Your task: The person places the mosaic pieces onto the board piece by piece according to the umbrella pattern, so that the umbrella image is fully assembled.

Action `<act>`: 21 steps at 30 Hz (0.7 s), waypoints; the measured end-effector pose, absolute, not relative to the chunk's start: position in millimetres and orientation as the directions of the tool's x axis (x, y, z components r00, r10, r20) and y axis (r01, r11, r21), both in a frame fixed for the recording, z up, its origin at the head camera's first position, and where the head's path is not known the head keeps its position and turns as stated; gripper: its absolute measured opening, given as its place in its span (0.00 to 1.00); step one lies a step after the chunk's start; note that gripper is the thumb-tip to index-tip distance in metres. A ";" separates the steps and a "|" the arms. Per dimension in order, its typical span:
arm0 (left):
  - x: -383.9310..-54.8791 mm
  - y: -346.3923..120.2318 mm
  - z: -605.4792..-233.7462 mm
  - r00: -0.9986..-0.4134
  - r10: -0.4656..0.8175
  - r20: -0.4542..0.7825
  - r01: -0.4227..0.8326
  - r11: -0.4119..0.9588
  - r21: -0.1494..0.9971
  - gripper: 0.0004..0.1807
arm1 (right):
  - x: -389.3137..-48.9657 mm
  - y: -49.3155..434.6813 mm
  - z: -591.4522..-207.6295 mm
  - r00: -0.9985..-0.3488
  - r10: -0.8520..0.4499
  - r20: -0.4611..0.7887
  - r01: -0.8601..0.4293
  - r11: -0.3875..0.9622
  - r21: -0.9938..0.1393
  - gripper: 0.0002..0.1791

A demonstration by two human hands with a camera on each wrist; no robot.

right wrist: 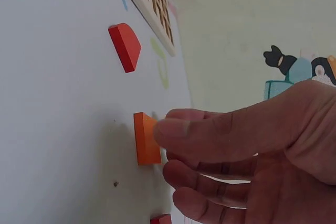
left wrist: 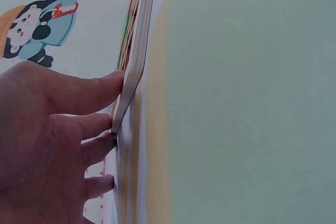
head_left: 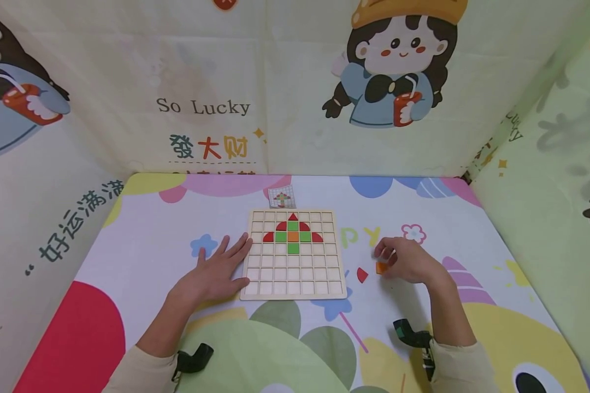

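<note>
The wooden grid board (head_left: 270,273) lies flat, with red, green and orange tiles (head_left: 293,248) set in its upper cells. My left hand (head_left: 221,273) rests at its left edge, fingers spread and nearly straight; in the left wrist view the thumb (left wrist: 89,93) touches the board's side. Right of the board, my right hand (head_left: 410,259) bends its fingers over an orange square tile (right wrist: 148,140), which appears to lie on the table. The thumb (right wrist: 176,129) overlaps that tile; whether it is pinched is hidden. A red curved-edged tile (head_left: 361,275) lies between board and hand.
A small pattern card (head_left: 282,197) lies just beyond the board. Another red piece (right wrist: 161,219) shows at the bottom of the right wrist view. Patterned sheets (head_left: 295,147) stand around the table's back and sides. Black camera mounts (head_left: 195,358) sit on both wrists.
</note>
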State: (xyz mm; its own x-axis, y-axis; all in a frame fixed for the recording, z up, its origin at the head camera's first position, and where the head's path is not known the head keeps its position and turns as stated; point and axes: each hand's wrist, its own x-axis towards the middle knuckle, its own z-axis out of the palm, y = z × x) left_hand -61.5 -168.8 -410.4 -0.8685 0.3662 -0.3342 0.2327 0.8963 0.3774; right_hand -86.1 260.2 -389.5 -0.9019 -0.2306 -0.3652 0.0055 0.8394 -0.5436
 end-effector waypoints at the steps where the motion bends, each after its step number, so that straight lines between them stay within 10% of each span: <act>1: -61.5 -169.0 -410.3 -0.869 0.365 -0.334 0.232 0.897 0.377 0.47 | -86.0 260.3 -389.7 -0.902 -0.228 -0.367 0.007 0.841 -0.540 0.19; 21: -62.0 -168.3 -412.6 -0.872 0.354 -0.337 0.226 0.903 0.365 0.48 | -87.3 256.5 -396.6 -0.897 -0.243 -0.368 -0.016 0.851 -0.524 0.17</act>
State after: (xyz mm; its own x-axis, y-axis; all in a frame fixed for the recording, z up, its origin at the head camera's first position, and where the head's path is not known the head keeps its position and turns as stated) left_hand -62.0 -168.3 -412.6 -0.8724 0.3544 -0.3366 0.2260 0.9031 0.3652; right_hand -87.3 256.5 -396.6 -0.8975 -0.2430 -0.3681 -0.0156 0.8515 -0.5241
